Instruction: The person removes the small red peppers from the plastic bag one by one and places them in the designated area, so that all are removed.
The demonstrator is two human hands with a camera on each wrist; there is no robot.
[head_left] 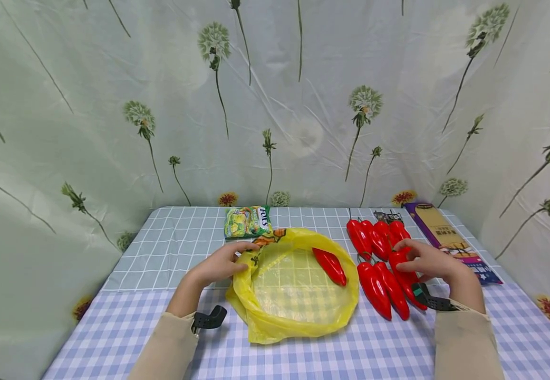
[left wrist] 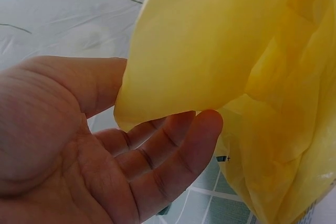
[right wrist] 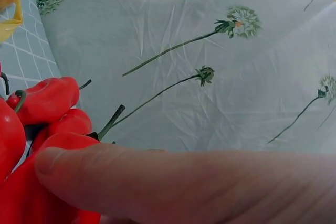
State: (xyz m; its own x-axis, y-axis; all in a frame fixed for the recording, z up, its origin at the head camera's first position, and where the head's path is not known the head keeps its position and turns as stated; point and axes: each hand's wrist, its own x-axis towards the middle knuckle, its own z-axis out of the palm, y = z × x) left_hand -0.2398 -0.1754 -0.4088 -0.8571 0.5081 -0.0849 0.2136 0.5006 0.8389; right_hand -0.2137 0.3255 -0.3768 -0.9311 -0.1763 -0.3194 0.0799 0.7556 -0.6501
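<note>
A yellow plastic bag [head_left: 298, 328] lies with its mouth spread wide in the head view, a single red pepper [head_left: 330, 267] inside it. My left hand [head_left: 221, 265] holds the bag's left rim, the plastic edge between thumb and fingers [left wrist: 173, 163]. To the right of the bag, several glossy red peppers [head_left: 374, 290] with green stems lie in two rough rows. Over their right side, my right hand [head_left: 430, 260] grips one red pepper [head_left: 399, 257] between thumb and fingers. In the right wrist view the thumb [right wrist: 115, 177] lies across this pepper, and the other fingers are mostly hidden.
A green candy packet [head_left: 248, 222] lies behind the bag. At the right edge of the table lies a long purple and tan package [head_left: 450, 237], with a small black packet [head_left: 388, 216] behind the peppers. A floral curtain [head_left: 303, 105] hangs at the back.
</note>
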